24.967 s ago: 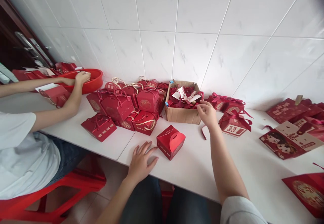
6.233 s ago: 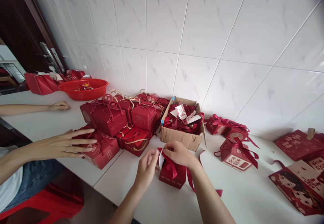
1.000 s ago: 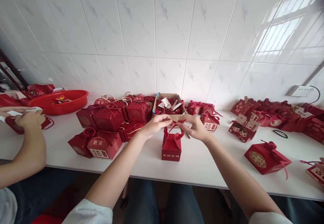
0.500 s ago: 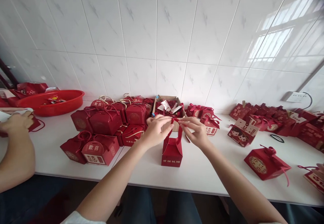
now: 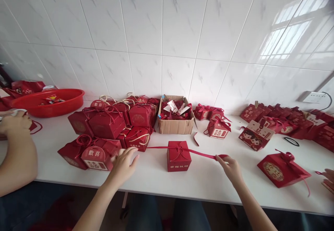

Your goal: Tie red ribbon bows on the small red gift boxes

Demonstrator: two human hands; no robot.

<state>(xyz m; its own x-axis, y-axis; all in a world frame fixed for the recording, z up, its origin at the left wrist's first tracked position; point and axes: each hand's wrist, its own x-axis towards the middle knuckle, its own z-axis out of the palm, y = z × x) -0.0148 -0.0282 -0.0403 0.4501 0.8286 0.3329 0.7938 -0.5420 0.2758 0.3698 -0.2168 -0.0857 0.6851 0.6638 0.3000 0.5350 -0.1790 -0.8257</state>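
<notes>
In front of me on the white table (image 5: 153,180), a small red gift box (image 5: 179,161) with gold lettering stands upright, its top flaps folded in. A red ribbon (image 5: 200,153) crosses the top through a small knot or crossing and stretches out both ways. My right hand (image 5: 231,170) pinches the ribbon's right end. To the left, my left hand (image 5: 124,164) is at the other end, its fingers closed on the ribbon although the thumb looks apart. Beside that hand are finished-looking red boxes (image 5: 97,156).
Behind stands a cardboard carton (image 5: 176,126) of red ribbons and tags. A red basin (image 5: 49,105) is at left, near a co-worker's arm (image 5: 19,154). More red boxes (image 5: 283,170) fill the right side, with another person's hand (image 5: 329,175) at the edge.
My hands have moved apart and down from above the box, drawing the ribbon out sideways. The box's raised top flaps are now pulled closed.
</notes>
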